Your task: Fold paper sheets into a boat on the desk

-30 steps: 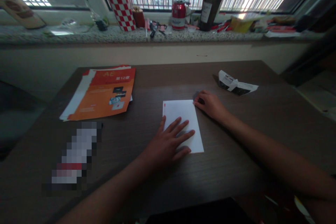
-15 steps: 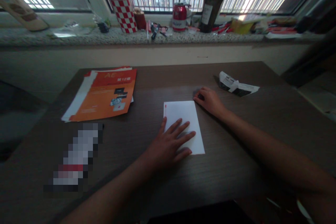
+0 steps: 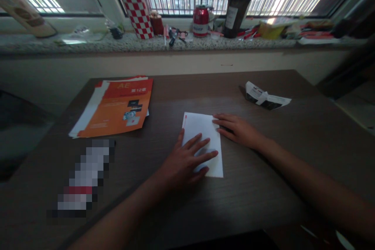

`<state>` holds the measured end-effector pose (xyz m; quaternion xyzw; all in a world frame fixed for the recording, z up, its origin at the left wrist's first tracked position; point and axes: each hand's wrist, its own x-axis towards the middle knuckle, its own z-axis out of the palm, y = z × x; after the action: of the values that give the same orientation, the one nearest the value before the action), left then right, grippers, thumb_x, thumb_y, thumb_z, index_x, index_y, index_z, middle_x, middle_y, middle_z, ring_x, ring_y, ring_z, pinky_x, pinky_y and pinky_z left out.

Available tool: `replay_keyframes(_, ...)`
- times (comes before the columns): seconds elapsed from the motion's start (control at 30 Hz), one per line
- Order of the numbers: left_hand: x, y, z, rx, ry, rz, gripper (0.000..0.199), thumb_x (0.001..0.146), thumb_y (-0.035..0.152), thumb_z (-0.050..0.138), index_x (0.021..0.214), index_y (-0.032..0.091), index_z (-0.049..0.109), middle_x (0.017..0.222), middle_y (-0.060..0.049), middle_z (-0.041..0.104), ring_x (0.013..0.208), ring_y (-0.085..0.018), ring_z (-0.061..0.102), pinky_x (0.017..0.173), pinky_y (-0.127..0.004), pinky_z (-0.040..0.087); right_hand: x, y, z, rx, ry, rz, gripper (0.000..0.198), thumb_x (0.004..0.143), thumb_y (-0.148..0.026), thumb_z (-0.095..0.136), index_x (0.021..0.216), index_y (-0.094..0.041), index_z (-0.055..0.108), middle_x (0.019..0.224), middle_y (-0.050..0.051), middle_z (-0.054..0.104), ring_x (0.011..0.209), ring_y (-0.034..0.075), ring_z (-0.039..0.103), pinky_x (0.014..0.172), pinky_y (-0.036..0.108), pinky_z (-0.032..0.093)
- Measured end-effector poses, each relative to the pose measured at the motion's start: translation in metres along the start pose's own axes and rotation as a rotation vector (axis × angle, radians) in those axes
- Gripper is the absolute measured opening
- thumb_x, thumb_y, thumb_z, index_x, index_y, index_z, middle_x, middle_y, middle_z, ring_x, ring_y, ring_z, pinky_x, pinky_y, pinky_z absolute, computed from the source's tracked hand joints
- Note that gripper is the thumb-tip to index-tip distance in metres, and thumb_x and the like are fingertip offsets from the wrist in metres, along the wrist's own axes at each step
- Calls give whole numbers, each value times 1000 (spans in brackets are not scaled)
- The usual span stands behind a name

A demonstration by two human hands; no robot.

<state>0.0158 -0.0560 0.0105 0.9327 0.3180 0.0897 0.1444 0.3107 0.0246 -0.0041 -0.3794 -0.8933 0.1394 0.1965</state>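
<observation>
A white sheet of paper (image 3: 200,123) with a small red mark at its top left corner lies flat in the middle of the dark table. My left hand (image 3: 190,158) rests on its lower part, palm down with the fingers spread. At the upper right edge of the sheet, my right hand (image 3: 238,129) lies with its fingers stretched out, the fingertips on the paper's edge. Neither hand grips anything. The left hand covers some of the paper's lower left.
An orange booklet (image 3: 120,105) tops some papers at the left, above a pixelated object (image 3: 84,175). A folded paper piece (image 3: 267,97) lies at the far right. Behind the table (image 3: 181,90), the windowsill (image 3: 96,45) holds a red can (image 3: 200,21) and a dark cup (image 3: 235,11).
My right hand has opened from a curled shape and moved down onto the paper's right edge. The sheet has turned slightly clockwise. My left hand stays spread on it.
</observation>
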Motion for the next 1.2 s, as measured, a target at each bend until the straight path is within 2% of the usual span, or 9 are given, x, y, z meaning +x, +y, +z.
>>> replay_keyframes(0.2,2,-2,-6,32,123,-141,57,105,43,59,158,29,45,152,-8,61,149,-36,45,126,-75,3,-8,-7,-3,-23,-11,-12,41,103,-33,62,143,-28,65,152,10,62,142,31,57,118,57,45)
replay_keyframes(0.3,2,-6,-6,68,179,-214,58,104,41,62,158,26,46,146,-11,64,142,-34,53,127,-69,19,-15,-14,-6,-14,-36,-40,39,105,-34,60,143,-28,65,149,10,64,142,31,56,118,56,46)
replay_keyframes(0.43,1,-13,-4,97,206,-264,58,100,34,69,154,24,50,144,-13,63,134,-35,58,115,-59,46,-24,-25,-9,25,-74,-74,39,105,-36,60,143,-28,66,147,9,66,140,29,58,117,54,47)
replay_keyframes(0.53,1,-19,-3,92,221,-264,55,97,31,73,148,23,55,142,-13,63,129,-34,60,107,-54,53,-28,-30,-8,60,-87,-101,37,106,-36,59,142,-28,66,145,8,68,137,28,60,116,52,48)
replay_keyframes(0.67,1,-23,-3,85,246,-259,42,96,29,75,136,22,62,137,-12,66,124,-33,64,104,-52,56,-28,-32,-7,109,-69,-86,37,106,-34,59,142,-31,65,142,8,69,135,27,62,114,51,50)
replay_keyframes(0.9,2,-24,-2,121,283,-181,19,104,24,62,123,21,66,125,-11,70,114,-29,68,98,-48,59,-27,-27,-6,179,-25,-51,40,103,-31,64,143,-33,64,143,8,67,135,28,62,112,52,52)
replay_keyframes(1.1,2,-23,-2,124,316,-157,16,108,20,51,116,19,65,123,-12,71,113,-28,69,94,-45,60,-25,-25,-4,175,24,-60,42,99,-31,70,141,-32,64,147,9,64,138,30,59,114,54,50)
replay_keyframes(1.2,0,-22,-2,78,309,-175,18,109,20,47,113,19,65,119,-12,73,108,-27,71,89,-42,60,-23,-24,-3,191,83,-10,38,100,-29,68,138,-31,65,146,9,64,138,28,59,114,52,50)
